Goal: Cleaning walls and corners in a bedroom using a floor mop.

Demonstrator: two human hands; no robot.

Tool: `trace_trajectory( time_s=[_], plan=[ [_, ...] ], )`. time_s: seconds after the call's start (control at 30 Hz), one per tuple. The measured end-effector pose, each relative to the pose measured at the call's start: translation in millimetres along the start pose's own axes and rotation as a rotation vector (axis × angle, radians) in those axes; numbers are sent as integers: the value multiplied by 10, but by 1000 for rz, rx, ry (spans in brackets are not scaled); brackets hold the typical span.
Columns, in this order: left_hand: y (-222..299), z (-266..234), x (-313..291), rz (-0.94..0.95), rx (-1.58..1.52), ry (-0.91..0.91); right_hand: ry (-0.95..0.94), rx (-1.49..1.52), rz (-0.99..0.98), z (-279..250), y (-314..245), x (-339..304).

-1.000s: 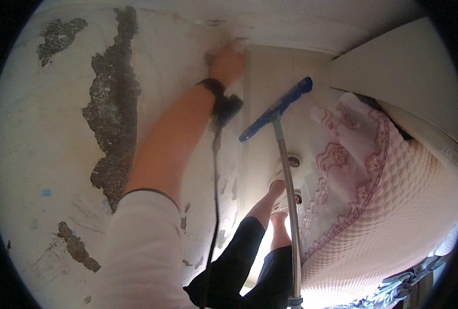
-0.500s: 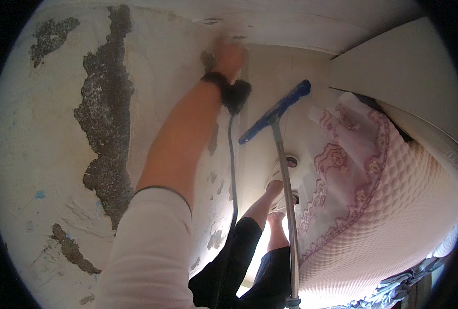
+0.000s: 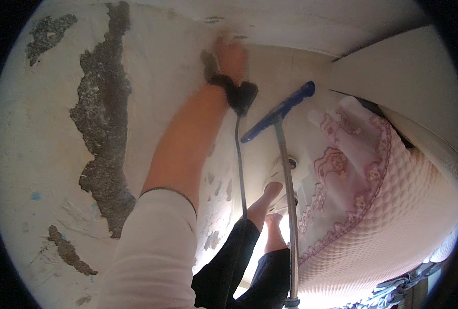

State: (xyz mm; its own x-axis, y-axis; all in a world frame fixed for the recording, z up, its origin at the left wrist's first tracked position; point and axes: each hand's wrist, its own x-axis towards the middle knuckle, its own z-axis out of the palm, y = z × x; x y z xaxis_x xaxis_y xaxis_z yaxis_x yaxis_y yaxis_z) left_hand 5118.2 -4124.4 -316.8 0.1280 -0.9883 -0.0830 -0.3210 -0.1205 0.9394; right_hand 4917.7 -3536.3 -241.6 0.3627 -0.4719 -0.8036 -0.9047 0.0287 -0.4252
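My left arm, in a white sleeve, stretches forward along the wall. My left hand [image 3: 232,57] is at the peeling wall's far end, close to the pale surface ahead; its fingers are blurred and partly lost from sight, so what they hold cannot be made out. A black wrist strap with a small box [image 3: 244,96] sits on that wrist, and a dark cable [image 3: 240,170] runs down from it. Right of the wrist, apart from it, a long-handled tool with a straight blue head [image 3: 282,112] stands tilted. Its metal pole [image 3: 289,206] leaves the lower edge. My right hand is not in view.
On the left, the white wall bears large grey bare patches [image 3: 102,123]. A pink quilted cover [image 3: 373,247] with a lace-patterned sheer cloth [image 3: 342,159] bulges along the right, below a pale panel [image 3: 399,67]. My legs and light shoes [image 3: 278,175] are in the middle.
My left wrist and its strap have shifted slightly to the right in the view, the hand staying at the wall's far end. The blue-headed tool appears slightly further right.
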Motion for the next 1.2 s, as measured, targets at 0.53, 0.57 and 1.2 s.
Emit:
trace_trajectory(
  time_s=[0.53,0.57,1.2],
  plan=[
    [345,743,-105,-104,329,-12,-332,-84,156,137,482,-60],
    [464,741,-102,-70,448,-13,-346,-88,160,206,523,-31],
    [1196,513,-375,-223,342,191,-178,-89,171,1771,737,472]
  ],
)
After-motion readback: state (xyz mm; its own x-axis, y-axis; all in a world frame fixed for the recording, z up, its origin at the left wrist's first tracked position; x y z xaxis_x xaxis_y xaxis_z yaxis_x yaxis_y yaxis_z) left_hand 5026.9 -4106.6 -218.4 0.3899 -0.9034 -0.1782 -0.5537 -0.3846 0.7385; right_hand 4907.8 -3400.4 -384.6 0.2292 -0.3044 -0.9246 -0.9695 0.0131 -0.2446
